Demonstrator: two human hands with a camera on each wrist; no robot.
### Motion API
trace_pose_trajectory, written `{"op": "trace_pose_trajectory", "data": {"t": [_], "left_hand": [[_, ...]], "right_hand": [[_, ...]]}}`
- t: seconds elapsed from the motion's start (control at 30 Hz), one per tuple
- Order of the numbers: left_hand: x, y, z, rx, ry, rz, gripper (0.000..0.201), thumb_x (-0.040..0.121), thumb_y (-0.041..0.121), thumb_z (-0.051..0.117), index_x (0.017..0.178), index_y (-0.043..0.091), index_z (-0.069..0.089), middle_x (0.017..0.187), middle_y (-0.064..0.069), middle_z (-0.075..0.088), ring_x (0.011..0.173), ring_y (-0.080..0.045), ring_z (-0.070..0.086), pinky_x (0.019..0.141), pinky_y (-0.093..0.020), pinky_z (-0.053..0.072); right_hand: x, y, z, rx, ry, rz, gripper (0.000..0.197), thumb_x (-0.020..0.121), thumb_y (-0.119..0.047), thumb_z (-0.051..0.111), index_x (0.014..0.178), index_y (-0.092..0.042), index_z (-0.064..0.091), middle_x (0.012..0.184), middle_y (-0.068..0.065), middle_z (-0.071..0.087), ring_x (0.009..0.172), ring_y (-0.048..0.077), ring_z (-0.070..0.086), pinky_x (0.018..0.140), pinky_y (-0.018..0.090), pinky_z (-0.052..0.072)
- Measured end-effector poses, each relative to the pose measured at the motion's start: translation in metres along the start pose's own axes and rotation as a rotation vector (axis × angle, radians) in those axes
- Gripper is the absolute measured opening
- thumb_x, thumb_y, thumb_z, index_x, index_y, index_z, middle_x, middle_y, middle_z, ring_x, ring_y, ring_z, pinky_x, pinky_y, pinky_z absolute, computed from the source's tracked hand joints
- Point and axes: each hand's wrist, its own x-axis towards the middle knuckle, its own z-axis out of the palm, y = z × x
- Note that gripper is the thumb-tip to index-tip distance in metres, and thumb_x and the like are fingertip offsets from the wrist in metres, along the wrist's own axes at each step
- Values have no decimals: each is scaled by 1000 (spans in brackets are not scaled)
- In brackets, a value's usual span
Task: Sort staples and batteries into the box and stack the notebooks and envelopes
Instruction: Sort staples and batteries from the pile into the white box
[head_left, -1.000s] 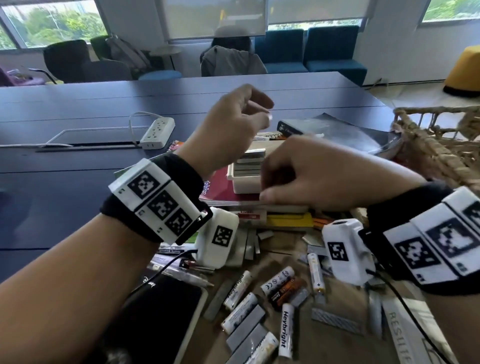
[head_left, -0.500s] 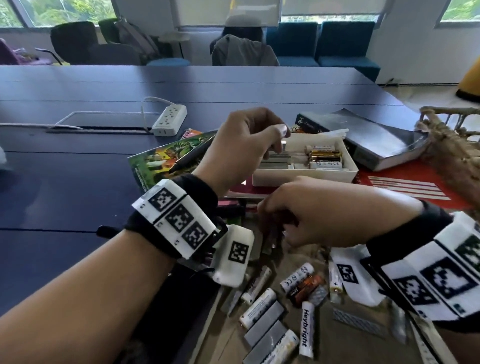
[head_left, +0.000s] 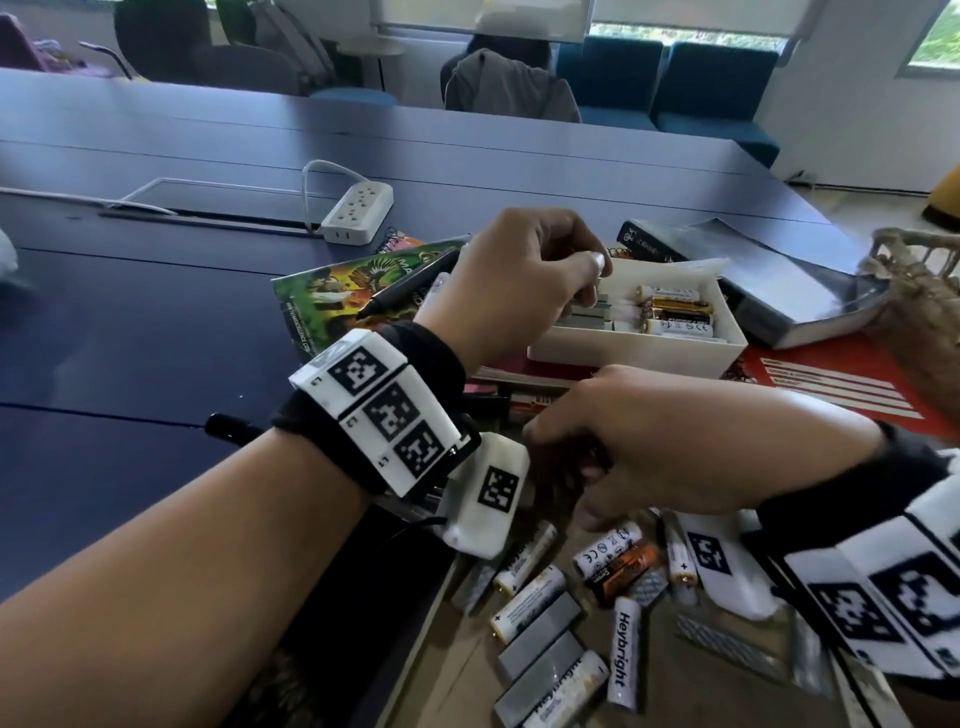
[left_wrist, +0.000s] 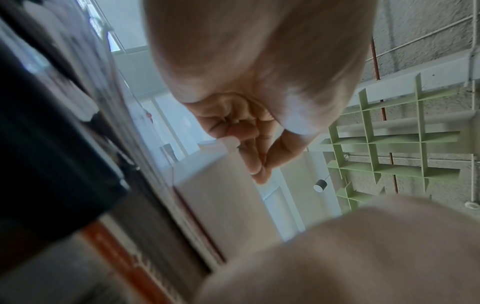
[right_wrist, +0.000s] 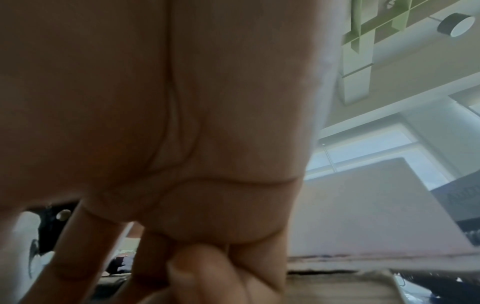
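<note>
The white box (head_left: 623, 353) rests on a red notebook (head_left: 519, 364). It holds grey staple strips (head_left: 592, 317) at its left end and batteries (head_left: 675, 312) at its right. My left hand (head_left: 592, 275) is over the left end, thumb and fingers pinching a grey staple strip just above those lying there. The left wrist view shows the left hand (left_wrist: 262, 166) with thumb against fingers beside the box (left_wrist: 221, 195). My right hand (head_left: 576, 467) curls down in front of the box, at the far edge of the loose batteries (head_left: 623, 649) and staple strips (head_left: 540, 623). What its fingers hold is hidden.
A green picture notebook (head_left: 343, 291) with a black pen (head_left: 410, 283) lies left of the box. A grey book (head_left: 779, 280), a red envelope (head_left: 841, 384) and a woven basket (head_left: 919, 291) lie to the right. A power strip (head_left: 358, 213) sits behind them.
My left hand came down from mid-air to the box's left end. My right hand dropped from beside the box to the loose pile in front of it.
</note>
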Motion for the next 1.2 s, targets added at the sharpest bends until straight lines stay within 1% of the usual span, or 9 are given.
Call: {"op": "trace_pose_trajectory", "data": {"t": [0.13, 0.27, 0.4, 0.53, 0.77, 0.87, 0.97, 1.1, 1.2], "left_hand": [[1, -1, 0, -5, 0, -1, 15, 98, 8, 60, 90, 5, 73, 69, -3, 71, 60, -9, 61, 61, -24, 52], [2, -1, 1, -3, -4, 0, 15, 98, 7, 60, 91, 4, 73, 70, -4, 71, 60, -8, 61, 61, -22, 50], [2, 0, 1, -5, -2, 3, 15, 98, 6, 59, 92, 2, 72, 73, -7, 71, 61, -9, 62, 60, -21, 50], [2, 1, 1, -1, 2, -1, 15, 98, 5, 59, 92, 1, 72, 73, -7, 71, 60, -6, 61, 59, -19, 49], [1, 3, 2, 8, -3, 4, 15, 98, 5, 59, 91, 2, 72, 75, -9, 72, 62, -6, 62, 60, -19, 49], [0, 5, 2, 17, -3, -3, 15, 99, 5, 59, 91, 3, 72, 79, -13, 74, 63, -7, 62, 61, -19, 50], [-1, 6, 3, 15, -9, -1, 15, 98, 6, 59, 92, 3, 73, 80, -14, 74, 63, -7, 62, 62, -20, 50], [0, 7, 2, 17, -19, 2, 15, 99, 9, 61, 93, 4, 73, 75, -9, 73, 64, -11, 61, 63, -23, 49], [-1, 8, 2, 16, -20, 4, 14, 99, 11, 62, 94, 4, 73, 71, -3, 71, 62, -12, 58, 64, -24, 49]], "right_hand": [[2, 3, 1, -35, 20, 0, 31, 80, -20, 82, 97, -40, 65, 97, -31, 60, 80, -4, 62, 64, 25, 56], [4, 6, 1, -83, 26, -1, 38, 79, -16, 80, 85, -46, 59, 87, -21, 61, 78, 0, 61, 69, 30, 57], [5, 4, 1, -112, 34, -15, 41, 79, -15, 79, 110, -40, 68, 100, -18, 66, 88, 2, 63, 77, 34, 59], [7, 4, 3, -134, 20, -19, 46, 81, -14, 77, 118, -40, 67, 103, -16, 66, 90, 4, 63, 79, 35, 59], [5, -2, 2, -106, 35, -62, 23, 82, -24, 77, 96, -39, 65, 89, -16, 63, 81, 4, 62, 72, 34, 57], [1, -7, 1, -119, 69, -53, 19, 88, -30, 70, 84, -39, 54, 80, -15, 59, 75, 2, 59, 67, 28, 54], [-1, -7, -1, -111, 97, 5, 16, 91, -33, 65, 78, -29, 56, 76, -10, 60, 68, 4, 59, 61, 27, 51], [-3, 3, -10, 107, 152, -10, 16, 89, -35, 67, 77, -26, 61, 77, -7, 65, 64, 7, 59, 60, 26, 48], [-10, 9, -19, 279, 228, -52, 12, 90, -25, 72, 80, -23, 66, 70, -14, 61, 63, 3, 55, 62, 19, 44]]}}
